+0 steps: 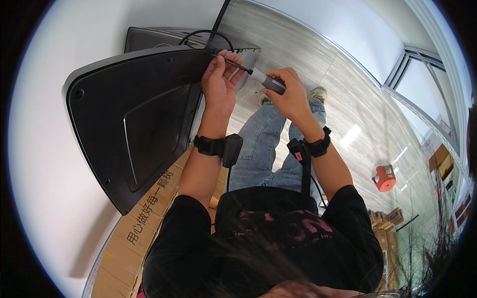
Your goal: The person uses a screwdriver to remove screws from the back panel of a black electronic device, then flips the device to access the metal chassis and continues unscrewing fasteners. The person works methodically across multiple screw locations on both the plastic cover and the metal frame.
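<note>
A large black monitor back panel (134, 119) stands on its edge against a white wall, resting on a cardboard box (149, 218). My left hand (218, 82) rests on the panel's right corner, its fingers steadying the thin metal shaft of a screwdriver (258, 78) near the tip. My right hand (288, 94) is closed around the screwdriver's grey and white handle. The tip points left at the panel's upper right corner. Both wrists carry black straps with small devices.
A second dark monitor (164, 37) with a black cable (206, 34) stands behind the first. A red stool (384, 178) sits on the light wood floor to the right. Cardboard boxes (387, 218) lie at lower right, shelves (442, 159) further right.
</note>
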Demonstrator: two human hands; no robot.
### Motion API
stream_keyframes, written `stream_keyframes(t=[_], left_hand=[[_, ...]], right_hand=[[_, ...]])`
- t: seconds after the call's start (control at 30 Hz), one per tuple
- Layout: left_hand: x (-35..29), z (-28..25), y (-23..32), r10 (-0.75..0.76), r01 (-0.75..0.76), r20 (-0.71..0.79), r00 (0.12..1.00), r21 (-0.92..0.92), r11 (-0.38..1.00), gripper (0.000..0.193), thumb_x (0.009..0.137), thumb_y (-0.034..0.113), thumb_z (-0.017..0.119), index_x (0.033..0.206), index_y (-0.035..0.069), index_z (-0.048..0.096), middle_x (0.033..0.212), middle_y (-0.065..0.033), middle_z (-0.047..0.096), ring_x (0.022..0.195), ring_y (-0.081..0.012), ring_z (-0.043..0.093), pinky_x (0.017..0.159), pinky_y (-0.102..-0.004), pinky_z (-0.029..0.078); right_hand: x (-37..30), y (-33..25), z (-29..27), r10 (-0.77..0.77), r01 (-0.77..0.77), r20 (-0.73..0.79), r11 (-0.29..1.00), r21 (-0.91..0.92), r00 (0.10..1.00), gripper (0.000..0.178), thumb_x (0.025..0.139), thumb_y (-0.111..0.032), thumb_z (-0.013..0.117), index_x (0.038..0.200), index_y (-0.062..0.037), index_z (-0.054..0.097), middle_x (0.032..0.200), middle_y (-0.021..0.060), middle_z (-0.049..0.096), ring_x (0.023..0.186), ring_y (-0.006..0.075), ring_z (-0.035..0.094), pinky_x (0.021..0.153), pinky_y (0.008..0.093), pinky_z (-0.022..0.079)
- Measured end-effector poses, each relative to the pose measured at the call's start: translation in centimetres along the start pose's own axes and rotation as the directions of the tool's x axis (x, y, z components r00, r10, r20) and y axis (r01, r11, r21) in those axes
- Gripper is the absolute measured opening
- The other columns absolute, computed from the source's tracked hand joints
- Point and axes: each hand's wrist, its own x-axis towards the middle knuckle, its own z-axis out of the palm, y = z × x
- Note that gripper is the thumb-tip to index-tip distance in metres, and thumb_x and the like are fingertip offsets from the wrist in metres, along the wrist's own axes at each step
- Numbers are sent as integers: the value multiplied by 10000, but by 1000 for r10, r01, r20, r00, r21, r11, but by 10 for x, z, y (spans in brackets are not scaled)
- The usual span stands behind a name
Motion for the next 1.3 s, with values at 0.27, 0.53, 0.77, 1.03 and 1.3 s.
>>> stream_keyframes(t=[0.27,0.53,0.77,1.03,1.3], left_hand=[[1,-3,-2,6,-6,5,1000,-13,1000,242,945,221,528,1127,65,559,1032,-85,636,950,-214,619,811,-378,511],[0,-2,-2,26,-26,-20,999,-8,1000,239,944,228,532,1115,64,564,1014,-81,636,937,-215,618,800,-377,512],[-1,1,-2,27,-28,-34,999,-19,999,227,928,232,566,1088,71,577,985,-66,636,910,-203,621,771,-360,513],[2,2,-7,9,-15,-91,996,-54,998,192,905,230,604,1017,76,581,890,-31,605,833,-182,610,755,-352,518],[5,0,-10,44,-49,-58,997,-89,995,204,922,209,572,1051,51,568,889,-46,604,830,-193,609,743,-377,547]], right_hand=[[1,0,-2,12,-13,32,1000,20,999,339,690,-90,748,1006,-75,624,951,96,562,885,268,590,761,349,474],[1,-6,-6,50,-52,80,998,20,996,343,702,-125,749,1022,-80,635,948,93,573,884,263,591,760,345,471],[1,-6,-5,40,-41,83,999,20,996,340,702,-126,746,1018,-82,630,956,94,571,883,272,589,762,348,473],[1,-2,-4,-114,114,6,986,-118,993,343,733,-129,731,1043,-78,595,968,78,548,869,248,579,751,346,477],[7,8,-19,218,-274,271,943,188,938,306,803,-128,698,1077,-57,580,898,63,627,840,166,590,755,308,474]])
